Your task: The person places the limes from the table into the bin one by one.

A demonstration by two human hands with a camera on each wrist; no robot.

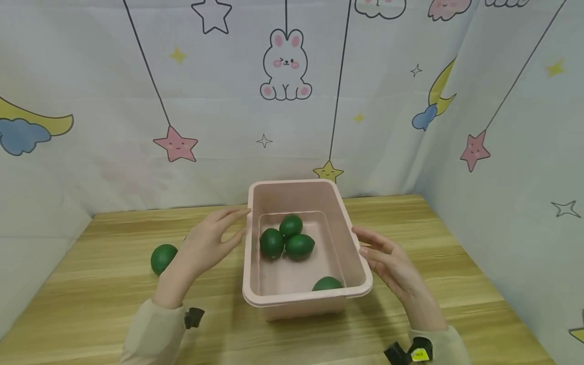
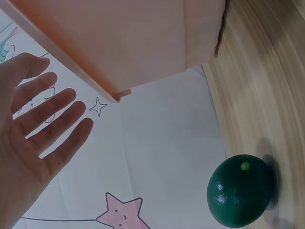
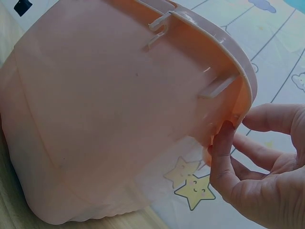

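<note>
A pale pink plastic bin (image 1: 292,300) stands on the wooden table, with several glossy dark green limes (image 1: 299,247) inside; one is partly hidden by the near wall. My left hand (image 1: 207,248) is by the bin's left rim, fingers spread. In the left wrist view, its fingers (image 2: 52,107) are apart from the bin and hold nothing. With thumb and finger, my right hand (image 3: 259,167) pinches the bin's right rim. Another lime (image 2: 240,191) lies on the table left of the bin, partly behind my left hand in the head view.
The wooden table (image 1: 456,284) reaches back to a white curtain (image 1: 219,111) printed with stars, moons and a rabbit. Curtain also hangs at both sides. A small dark thing (image 1: 185,238) peeks out behind my left hand, mostly hidden.
</note>
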